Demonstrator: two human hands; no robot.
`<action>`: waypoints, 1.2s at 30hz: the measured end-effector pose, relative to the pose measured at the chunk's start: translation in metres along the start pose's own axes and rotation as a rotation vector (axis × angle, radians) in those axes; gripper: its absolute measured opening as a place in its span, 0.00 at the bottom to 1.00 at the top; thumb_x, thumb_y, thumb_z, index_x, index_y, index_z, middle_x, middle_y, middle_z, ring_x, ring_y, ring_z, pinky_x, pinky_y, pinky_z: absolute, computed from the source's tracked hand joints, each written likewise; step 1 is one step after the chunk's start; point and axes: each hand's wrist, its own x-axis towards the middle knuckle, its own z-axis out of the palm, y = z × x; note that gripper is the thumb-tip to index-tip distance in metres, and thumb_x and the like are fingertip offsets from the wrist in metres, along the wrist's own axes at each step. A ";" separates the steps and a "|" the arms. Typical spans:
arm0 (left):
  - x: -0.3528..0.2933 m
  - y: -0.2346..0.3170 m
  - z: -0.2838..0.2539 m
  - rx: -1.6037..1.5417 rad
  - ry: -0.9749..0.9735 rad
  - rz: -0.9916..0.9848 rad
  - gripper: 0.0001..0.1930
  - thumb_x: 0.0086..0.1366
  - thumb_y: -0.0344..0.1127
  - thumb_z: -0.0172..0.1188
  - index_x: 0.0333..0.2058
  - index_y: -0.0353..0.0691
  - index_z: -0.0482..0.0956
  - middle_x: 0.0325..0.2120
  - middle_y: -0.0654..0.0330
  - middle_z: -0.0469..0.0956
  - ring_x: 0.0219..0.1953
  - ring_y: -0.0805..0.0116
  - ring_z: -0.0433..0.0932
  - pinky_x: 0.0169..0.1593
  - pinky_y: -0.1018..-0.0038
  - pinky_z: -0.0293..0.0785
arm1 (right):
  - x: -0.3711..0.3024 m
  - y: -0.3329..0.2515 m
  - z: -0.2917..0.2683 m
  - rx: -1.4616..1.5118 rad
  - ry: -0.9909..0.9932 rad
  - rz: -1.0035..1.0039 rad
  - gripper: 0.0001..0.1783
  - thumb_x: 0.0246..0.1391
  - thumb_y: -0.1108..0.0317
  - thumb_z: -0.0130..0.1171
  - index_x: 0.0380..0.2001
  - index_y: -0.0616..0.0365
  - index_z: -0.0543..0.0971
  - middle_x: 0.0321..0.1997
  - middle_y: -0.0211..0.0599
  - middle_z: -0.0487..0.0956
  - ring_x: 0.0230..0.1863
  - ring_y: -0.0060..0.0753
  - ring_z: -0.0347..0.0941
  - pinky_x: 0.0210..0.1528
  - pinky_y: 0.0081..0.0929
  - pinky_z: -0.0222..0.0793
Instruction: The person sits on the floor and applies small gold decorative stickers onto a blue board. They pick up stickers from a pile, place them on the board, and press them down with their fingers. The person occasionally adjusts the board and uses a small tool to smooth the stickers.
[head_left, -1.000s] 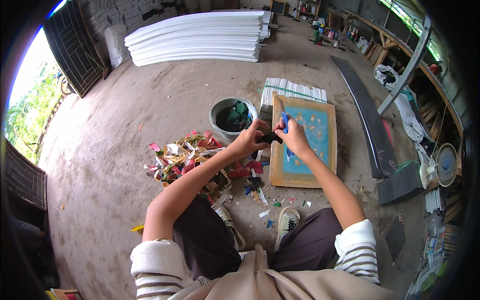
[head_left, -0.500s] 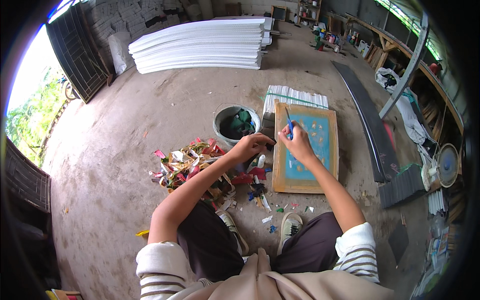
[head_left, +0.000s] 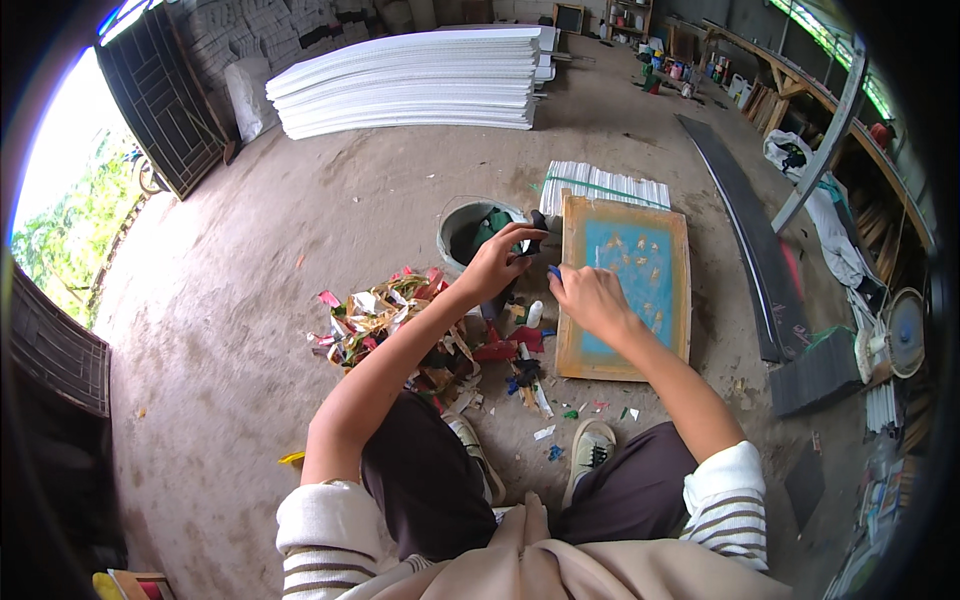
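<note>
Right now, the left hand (head_left: 497, 266) pinches a black scrap (head_left: 538, 221) between bent fingers and thumb, beside the right rim of the bucket (head_left: 444, 240). The right hand (head_left: 592, 300) is curled around a mostly hidden blue tool (head_left: 555, 271) near the left edge of the framed screen (head_left: 640, 283). Nearby on the floor (head_left: 240, 330), a heap of colourful scraps (head_left: 365, 315) lies left of a white bottle (head_left: 535, 314).
</note>
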 end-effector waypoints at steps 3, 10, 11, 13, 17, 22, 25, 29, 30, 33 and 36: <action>-0.002 0.001 0.003 0.043 0.020 0.006 0.23 0.57 0.20 0.56 0.52 0.42 0.73 0.54 0.56 0.68 0.54 0.62 0.71 0.48 0.71 0.77 | 0.002 -0.003 0.003 -0.018 -0.046 0.011 0.19 0.59 0.58 0.48 0.23 0.63 0.77 0.20 0.55 0.77 0.26 0.56 0.77 0.30 0.48 0.73; -0.010 -0.006 0.012 0.246 -0.028 0.006 0.23 0.52 0.21 0.53 0.49 0.38 0.75 0.49 0.54 0.72 0.50 0.54 0.74 0.52 0.66 0.71 | 0.008 -0.003 0.033 -0.014 -0.177 0.073 0.15 0.54 0.64 0.51 0.23 0.63 0.81 0.22 0.55 0.79 0.29 0.53 0.80 0.33 0.42 0.76; -0.011 -0.008 0.014 0.259 -0.048 -0.016 0.22 0.51 0.21 0.52 0.48 0.38 0.76 0.48 0.54 0.72 0.50 0.53 0.74 0.53 0.66 0.70 | 0.010 -0.003 0.041 0.013 -0.181 0.080 0.15 0.54 0.64 0.51 0.23 0.63 0.81 0.24 0.55 0.79 0.31 0.53 0.80 0.34 0.42 0.76; -0.012 -0.011 0.018 0.236 -0.077 -0.038 0.21 0.50 0.20 0.51 0.45 0.36 0.77 0.46 0.53 0.74 0.49 0.52 0.74 0.54 0.64 0.70 | 0.017 -0.002 0.055 0.038 -0.219 0.109 0.15 0.53 0.63 0.51 0.24 0.63 0.81 0.26 0.55 0.80 0.33 0.54 0.80 0.36 0.43 0.76; -0.019 -0.026 0.016 0.320 -0.069 0.004 0.23 0.49 0.19 0.49 0.45 0.37 0.78 0.46 0.52 0.74 0.48 0.52 0.75 0.50 0.64 0.70 | 0.030 -0.002 0.083 0.016 -0.372 0.167 0.16 0.54 0.61 0.50 0.29 0.61 0.82 0.33 0.53 0.81 0.40 0.53 0.79 0.42 0.45 0.75; 0.017 -0.015 -0.008 0.175 0.104 -0.106 0.26 0.49 0.19 0.48 0.48 0.42 0.78 0.50 0.52 0.72 0.32 0.65 0.76 0.38 0.71 0.72 | -0.011 0.099 0.138 -0.272 -0.739 0.262 0.17 0.56 0.63 0.46 0.40 0.58 0.81 0.44 0.47 0.80 0.49 0.50 0.76 0.46 0.44 0.73; 0.013 -0.066 -0.013 0.246 0.095 -0.123 0.26 0.49 0.19 0.49 0.49 0.42 0.77 0.52 0.52 0.72 0.31 0.63 0.76 0.37 0.71 0.72 | 0.009 0.096 0.128 -0.081 -0.591 0.469 0.18 0.56 0.62 0.46 0.37 0.60 0.82 0.43 0.50 0.80 0.48 0.53 0.76 0.45 0.46 0.72; 0.030 -0.127 0.000 0.307 0.098 -0.122 0.22 0.52 0.21 0.53 0.47 0.41 0.76 0.52 0.51 0.71 0.37 0.57 0.77 0.40 0.68 0.73 | 0.019 0.085 0.128 0.020 -0.447 0.428 0.22 0.60 0.55 0.46 0.31 0.62 0.82 0.35 0.53 0.81 0.40 0.56 0.78 0.42 0.47 0.72; 0.037 -0.139 0.003 0.324 0.116 -0.111 0.20 0.53 0.22 0.54 0.47 0.41 0.76 0.52 0.51 0.71 0.41 0.54 0.77 0.43 0.66 0.73 | 0.019 0.083 0.129 0.030 -0.436 0.411 0.22 0.60 0.55 0.46 0.30 0.62 0.82 0.34 0.53 0.81 0.39 0.56 0.78 0.42 0.47 0.73; 0.048 -0.173 0.012 0.391 0.113 -0.196 0.15 0.62 0.36 0.57 0.47 0.41 0.76 0.52 0.51 0.70 0.52 0.47 0.72 0.52 0.60 0.70 | 0.022 0.074 0.131 0.078 -0.416 0.391 0.23 0.60 0.54 0.46 0.30 0.63 0.80 0.31 0.54 0.80 0.36 0.56 0.78 0.39 0.47 0.73; 0.056 -0.193 0.024 0.531 0.101 -0.257 0.14 0.64 0.41 0.56 0.44 0.41 0.79 0.48 0.52 0.74 0.50 0.49 0.73 0.51 0.59 0.70 | 0.023 0.081 0.137 0.134 -0.354 0.412 0.23 0.61 0.52 0.46 0.32 0.65 0.77 0.27 0.53 0.80 0.33 0.53 0.79 0.36 0.44 0.74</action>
